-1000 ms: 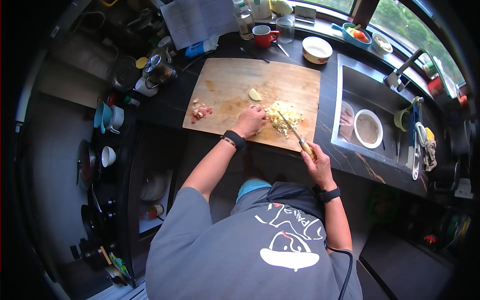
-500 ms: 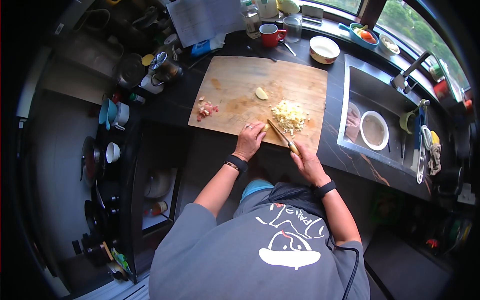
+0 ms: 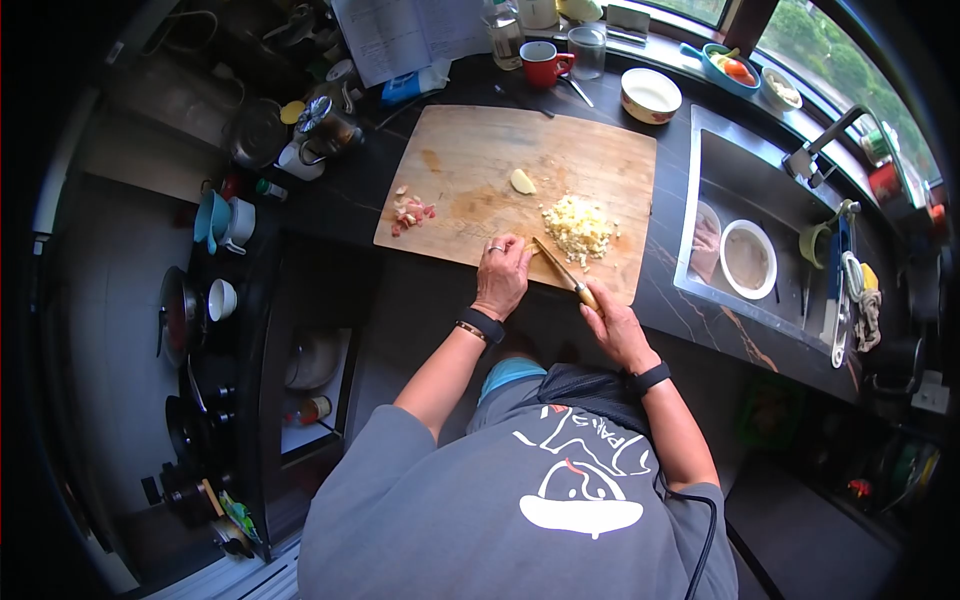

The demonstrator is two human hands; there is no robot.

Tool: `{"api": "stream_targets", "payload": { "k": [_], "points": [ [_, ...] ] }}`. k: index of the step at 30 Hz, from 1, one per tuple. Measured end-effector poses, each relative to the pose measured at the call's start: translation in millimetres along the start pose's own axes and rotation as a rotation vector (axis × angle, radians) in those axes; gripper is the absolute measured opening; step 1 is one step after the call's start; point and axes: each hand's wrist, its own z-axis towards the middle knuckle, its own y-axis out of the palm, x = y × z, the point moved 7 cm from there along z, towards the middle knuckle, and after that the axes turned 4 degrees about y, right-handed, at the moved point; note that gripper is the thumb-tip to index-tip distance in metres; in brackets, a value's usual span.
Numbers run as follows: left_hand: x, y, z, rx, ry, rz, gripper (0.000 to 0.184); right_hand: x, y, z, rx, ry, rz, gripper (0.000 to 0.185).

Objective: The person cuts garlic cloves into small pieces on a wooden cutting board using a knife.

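My right hand (image 3: 613, 322) is closed round the handle of a knife (image 3: 560, 265), its blade slanting up and left over the cutting board (image 3: 480, 135). Near the board's front edge, left of the blade tip, my left hand (image 3: 504, 272) has its fingers bent down on a small pale-yellow piece (image 3: 534, 247), mostly hidden by the fingertips. Beyond the blade lies a heap of finely chopped pale-yellow bits (image 3: 578, 228). A larger pale-yellow chunk (image 3: 523, 181) rests mid-board. Small pink-and-white pieces (image 3: 410, 212) sit at the board's left side.
Behind the board stand a red mug (image 3: 543, 66), a glass (image 3: 587, 52) and a white bowl (image 3: 651, 96). To the right, a sink (image 3: 735, 150) holds a white bowl (image 3: 771, 262). An open book (image 3: 400, 38) leans at the back; a lidded pot (image 3: 255, 135) is at left.
My left fingers have shifted slightly and now cover more of the pale-yellow piece. The knife and right hand stay nearly in place.
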Motion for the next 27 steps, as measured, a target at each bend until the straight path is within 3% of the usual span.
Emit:
{"api": "stream_targets", "payload": {
  "k": [3,8,23,27],
  "points": [
    [-3.5,-1.3,-0.8,0.021,-0.048,-0.073,0.018,1.6,-1.3,0.4,-0.003,0.011,-0.009,0.039],
    [9.6,-1.2,-0.6,0.017,0.23,-0.137,0.019,2.0,-0.9,0.6,0.002,0.009,-0.021,0.039],
    [9.4,5.0,-1.8,0.135,0.056,-0.148,0.009,-4.7,1.9,-1.5,-0.041,-0.069,-0.004,0.048],
    [13.5,0.1,-1.2,0.111,0.115,-0.115,0.009,-5.2,-1.7,0.1,-0.036,-0.036,-0.001,0.046]
  ]
}}
